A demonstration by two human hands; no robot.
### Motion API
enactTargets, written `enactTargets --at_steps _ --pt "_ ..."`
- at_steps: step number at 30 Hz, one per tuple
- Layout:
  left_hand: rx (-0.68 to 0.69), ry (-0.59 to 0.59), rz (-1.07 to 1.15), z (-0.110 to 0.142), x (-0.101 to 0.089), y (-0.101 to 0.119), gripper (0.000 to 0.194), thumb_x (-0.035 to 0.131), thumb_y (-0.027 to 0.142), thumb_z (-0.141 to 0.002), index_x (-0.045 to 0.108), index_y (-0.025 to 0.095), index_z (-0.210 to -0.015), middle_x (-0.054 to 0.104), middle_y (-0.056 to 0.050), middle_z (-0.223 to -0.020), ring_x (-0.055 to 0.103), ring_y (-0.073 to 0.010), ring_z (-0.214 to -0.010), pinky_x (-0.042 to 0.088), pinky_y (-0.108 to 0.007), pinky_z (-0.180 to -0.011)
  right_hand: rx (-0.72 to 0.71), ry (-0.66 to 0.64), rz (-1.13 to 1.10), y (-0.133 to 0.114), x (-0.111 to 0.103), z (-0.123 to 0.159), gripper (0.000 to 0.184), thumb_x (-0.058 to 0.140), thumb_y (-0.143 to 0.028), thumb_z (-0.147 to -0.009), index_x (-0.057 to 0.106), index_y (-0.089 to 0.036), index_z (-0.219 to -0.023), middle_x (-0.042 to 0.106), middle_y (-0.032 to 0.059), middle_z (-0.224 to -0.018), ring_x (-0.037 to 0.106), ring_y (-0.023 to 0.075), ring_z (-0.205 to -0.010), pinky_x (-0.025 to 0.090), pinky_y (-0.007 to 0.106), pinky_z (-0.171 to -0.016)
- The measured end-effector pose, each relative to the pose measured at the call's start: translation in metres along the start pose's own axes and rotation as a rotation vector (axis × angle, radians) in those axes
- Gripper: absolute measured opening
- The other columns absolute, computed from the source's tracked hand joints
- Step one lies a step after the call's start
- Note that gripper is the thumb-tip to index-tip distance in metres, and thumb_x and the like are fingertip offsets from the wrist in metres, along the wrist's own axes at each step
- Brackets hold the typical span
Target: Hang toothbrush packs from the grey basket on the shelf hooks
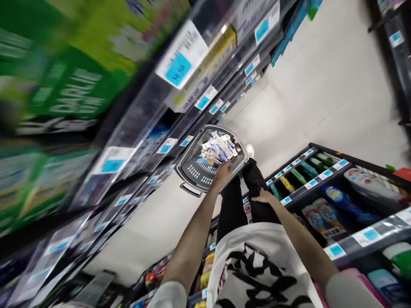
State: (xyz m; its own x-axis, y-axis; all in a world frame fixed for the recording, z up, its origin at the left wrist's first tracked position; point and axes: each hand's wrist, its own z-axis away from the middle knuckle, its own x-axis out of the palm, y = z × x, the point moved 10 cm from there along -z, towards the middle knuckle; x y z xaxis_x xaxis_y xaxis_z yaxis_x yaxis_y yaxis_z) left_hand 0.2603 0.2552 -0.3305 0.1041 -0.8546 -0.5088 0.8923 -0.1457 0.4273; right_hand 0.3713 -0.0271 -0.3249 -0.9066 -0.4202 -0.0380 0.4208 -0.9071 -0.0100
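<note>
In the head view, a grey basket (196,176) stands on the pale floor (308,94) between two runs of shelving. Loose cartons (221,147), mostly white and blue, lie heaped inside it, towards the basket's far edge. The left hand (224,173) extends over the basket's near edge, just beside the cartons. Its fingers are partly curled; whether they grasp a carton cannot be determined. The right hand (263,196) rests on the dark trousers (231,205) near the knee, outside the basket; its fingers are released and extended. A white shoe (250,150) is located just beside the basket's right edge. The left shelving (131,115) carries blurred green packs (73,92) marked DARLIE, with price labels (178,70) along its front edges. The right shelving (389,226) carries bottles (340,201) behind similarly labelled front edges.
</note>
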Motion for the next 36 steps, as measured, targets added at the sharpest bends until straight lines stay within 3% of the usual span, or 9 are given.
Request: enactTargets --at_steps 3,7,10,12,18,22,27,32,36 --pt "0.015 -0.015 -0.131 -0.072 0.011 -0.026 0.033 0.051 0.022 -0.092 0.067 0.015 -0.12 0.065 -0.014 -0.128 0.057 -0.0274 -0.126 0.045 -0.041 -0.11 0.073 0.064 0.07 -0.011 0.027 -0.025 0.112 0.084 -0.044 -0.069 0.026 -0.001 -0.155 0.045 0.0376 -0.144 0.053 0.0473 -0.13 0.046 0.055 -0.1" --pt "0.021 -0.082 -0.293 -0.147 0.027 -0.066 0.036 0.055 0.018 -0.085 0.068 0.008 -0.117 0.056 -0.02 -0.141 0.045 -0.0345 -0.137 0.038 -0.048 -0.115 0.07 0.276 0.104 -0.023 0.025 -0.035 0.083 0.072 -0.042 -0.08 0.039 -0.01 -0.15 0.047 0.027 -0.147 0.055 0.0414 -0.127 0.05 0.048 -0.096" --pt "0.032 -0.104 -0.404 -0.186 0.029 -0.087 0.041 0.057 0.015 -0.081 0.067 0.006 -0.12 0.042 -0.022 -0.155 0.03 -0.0393 -0.147 0.031 -0.054 -0.118 0.005 0.347 0.014 -0.03 0.014 -0.036 0.072 0.067 -0.043 -0.084 0.045 -0.013 -0.146 0.047 0.0195 -0.151 0.051 0.0377 -0.131 0.05 0.045 -0.097" --pt "0.078 -0.104 -0.541 -0.21 0.026 -0.093 0.046 0.056 0.016 -0.082 0.064 0.009 -0.127 0.038 -0.02 -0.158 0.027 -0.0379 -0.149 0.025 -0.054 -0.12 -0.03 0.379 -0.059 -0.034 0.006 -0.036 0.068 0.066 -0.042 -0.084 0.048 -0.016 -0.144 0.049 0.0156 -0.151 0.05 0.0354 -0.133 0.051 0.044 -0.098" --pt "0.12 -0.155 -0.857 -0.265 0.036 -0.111 0.062 0.055 0.022 -0.086 0.044 0.001 -0.144 0.052 -0.026 -0.144 0.034 -0.0356 -0.144 0.017 -0.052 -0.121 -0.105 0.444 -0.224 -0.043 -0.01 -0.035 0.057 0.064 -0.038 -0.085 0.055 -0.02 -0.139 0.054 0.0098 -0.148 0.049 0.0319 -0.133 0.051 0.043 -0.099" --pt "0.129 -0.232 -0.817 -0.266 0.062 -0.117 0.052 0.042 0.011 -0.091 0.045 -0.002 -0.141 0.058 -0.029 -0.135 0.044 -0.0362 -0.137 0.026 -0.056 -0.116 -0.105 0.438 -0.295 -0.043 -0.011 -0.038 0.058 0.068 -0.039 -0.082 0.058 -0.024 -0.138 0.055 0.0097 -0.147 0.049 0.0339 -0.133 0.05 0.045 -0.1" --pt "0.123 -0.323 -0.722 -0.227 0.083 -0.122 0.047 0.044 0.011 -0.093 0.05 0.003 -0.139 0.066 -0.029 -0.118 0.063 -0.0375 -0.113 0.047 -0.057 -0.098 -0.124 0.436 -0.275 -0.045 -0.012 -0.039 0.058 0.068 -0.038 -0.082 0.058 -0.023 -0.137 0.055 0.0095 -0.146 0.049 0.0338 -0.132 0.044 0.046 -0.109" --pt "0.161 -0.32 -0.641 -0.174 0.075 -0.126 0.028 0.051 0.007 -0.089 0.071 0.008 -0.109 0.065 -0.028 -0.119 0.059 -0.0397 -0.119 0.051 -0.051 -0.097 -0.111 0.431 -0.198 -0.047 -0.008 -0.036 0.055 0.066 -0.039 -0.083 0.059 -0.021 -0.135 0.055 0.0098 -0.147 0.05 0.0343 -0.132 0.045 0.044 -0.108" --pt "0.213 -0.252 -0.574 -0.154 0.064 -0.133 0.04 0.042 0.0 -0.086 0.072 0.01 -0.11 0.059 -0.026 -0.133 0.05 -0.0377 -0.131 0.045 -0.051 -0.105 -0.106 0.43 -0.131 -0.049 0.002 -0.037 0.055 0.065 -0.037 -0.084 0.059 -0.02 -0.136 0.055 0.0102 -0.148 0.051 0.035 -0.131 0.048 0.044 -0.103"
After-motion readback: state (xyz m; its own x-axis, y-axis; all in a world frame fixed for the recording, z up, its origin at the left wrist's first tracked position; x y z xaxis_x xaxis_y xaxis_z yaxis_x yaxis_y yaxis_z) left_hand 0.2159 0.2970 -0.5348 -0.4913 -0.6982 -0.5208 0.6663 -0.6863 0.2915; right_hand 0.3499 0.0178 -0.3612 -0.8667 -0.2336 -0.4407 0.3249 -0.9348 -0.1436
